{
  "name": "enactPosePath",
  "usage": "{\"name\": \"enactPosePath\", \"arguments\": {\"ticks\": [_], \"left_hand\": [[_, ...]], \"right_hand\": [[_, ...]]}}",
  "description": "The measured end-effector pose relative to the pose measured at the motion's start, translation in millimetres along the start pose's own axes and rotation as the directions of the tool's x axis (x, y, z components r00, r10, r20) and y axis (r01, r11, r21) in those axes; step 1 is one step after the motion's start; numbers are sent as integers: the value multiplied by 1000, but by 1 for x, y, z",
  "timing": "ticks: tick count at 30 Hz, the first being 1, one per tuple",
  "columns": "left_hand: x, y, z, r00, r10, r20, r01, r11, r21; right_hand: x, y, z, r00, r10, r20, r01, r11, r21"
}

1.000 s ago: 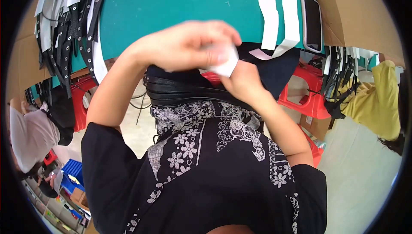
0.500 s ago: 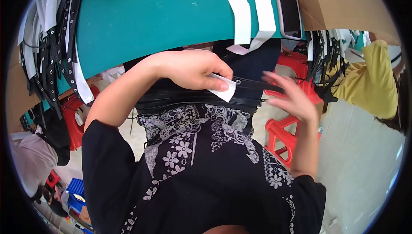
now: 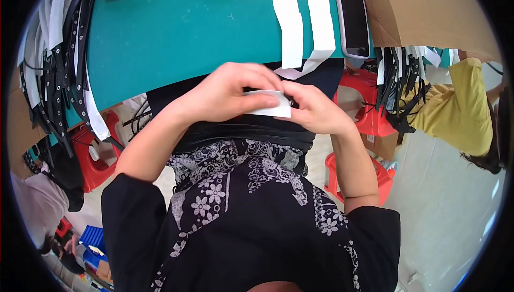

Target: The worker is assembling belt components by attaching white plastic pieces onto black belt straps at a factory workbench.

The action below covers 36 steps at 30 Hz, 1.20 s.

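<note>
Over my lap, my left hand [image 3: 227, 96] is closed on a small white paper strip [image 3: 273, 109], the thumb lying across its face. My right hand [image 3: 319, 110] meets it from the right, its fingers closed around the strip's other end. A bit of something dark shows between the fingertips there, mostly covered. Black straps [image 3: 241, 132] lie across my lap under both hands.
Ahead is a green tabletop [image 3: 182, 29] with long white strips [image 3: 286, 19] and a phone [image 3: 353, 21]. Eyeleted black belts [image 3: 64, 83] hang at left, more belts [image 3: 393, 80] at right. A cardboard box [image 3: 428, 13], red stools [image 3: 364, 104] and a yellow-sleeved person [image 3: 455, 112] are at right.
My right hand has come in from the right, from spread and blurred to closed beside my left hand. The strap's eyelet end beside the white strip is now covered by the fingers.
</note>
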<state>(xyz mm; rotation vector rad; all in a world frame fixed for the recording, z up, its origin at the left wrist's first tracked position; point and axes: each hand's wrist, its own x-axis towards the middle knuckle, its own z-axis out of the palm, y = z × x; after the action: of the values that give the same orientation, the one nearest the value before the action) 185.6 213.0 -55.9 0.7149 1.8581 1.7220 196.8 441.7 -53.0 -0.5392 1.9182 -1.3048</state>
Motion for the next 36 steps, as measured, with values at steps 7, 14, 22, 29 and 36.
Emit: {"name": "enactPosePath", "arguments": {"ticks": [7,14,22,29,36], "left_hand": [[-39,4,-14,952,16,-305,-3,999,42],[-38,6,-10,951,-16,-308,66,986,151],[-29,0,-10,931,74,-358,-4,981,194],[-27,-8,-9,948,-27,-316,87,980,177],[-23,-5,-9,956,-47,-289,87,988,125]], "right_hand": [[-39,10,-14,908,217,-359,-86,934,348],[-5,-45,12,881,25,-473,6,998,64],[6,-54,8,895,-169,-412,42,953,-301],[-8,-71,-3,916,-335,-220,54,647,-761],[-7,-66,-2,912,-340,-230,22,600,-800]]}}
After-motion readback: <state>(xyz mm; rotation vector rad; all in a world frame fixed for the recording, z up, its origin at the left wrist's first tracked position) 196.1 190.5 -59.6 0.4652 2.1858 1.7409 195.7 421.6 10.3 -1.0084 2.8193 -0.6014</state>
